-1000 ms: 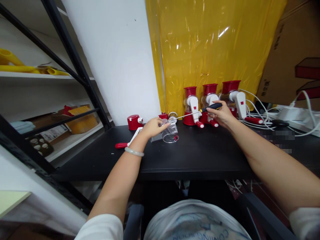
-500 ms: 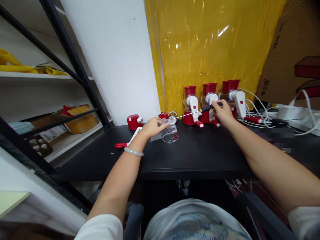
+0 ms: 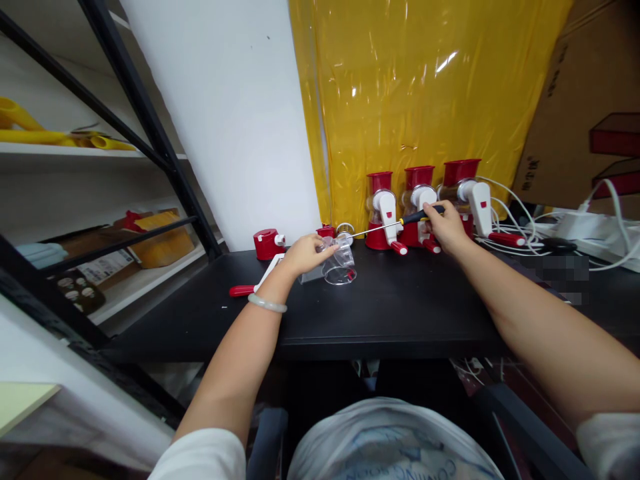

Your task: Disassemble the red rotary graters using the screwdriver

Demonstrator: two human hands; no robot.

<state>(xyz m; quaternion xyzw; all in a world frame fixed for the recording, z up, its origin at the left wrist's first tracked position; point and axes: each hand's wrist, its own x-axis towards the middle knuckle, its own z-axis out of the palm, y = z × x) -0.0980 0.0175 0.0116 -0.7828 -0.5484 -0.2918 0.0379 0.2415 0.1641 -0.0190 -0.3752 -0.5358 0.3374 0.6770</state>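
Observation:
My left hand (image 3: pixel 311 255) is closed on a clear plastic grater housing (image 3: pixel 341 261), which rests on the black table with its round rim toward me. My right hand (image 3: pixel 446 225) grips the dark handle of a screwdriver (image 3: pixel 419 215). Its long shaft points left, and the tip meets the housing's upper right side; the exact contact is too small to make out. Left of my left hand lie a white crank with a red handle (image 3: pixel 243 291) and a red base (image 3: pixel 269 245). Behind the housing stands a small red part (image 3: pixel 326 231), partly hidden.
Three red and white rotary graters (image 3: pixel 381 213) stand along the back, just behind the screwdriver. White cables and a power strip (image 3: pixel 603 230) lie at the right. A black-framed shelf (image 3: pixel 170 160) rises on the left. The table's front edge (image 3: pixel 390 349) is near my body.

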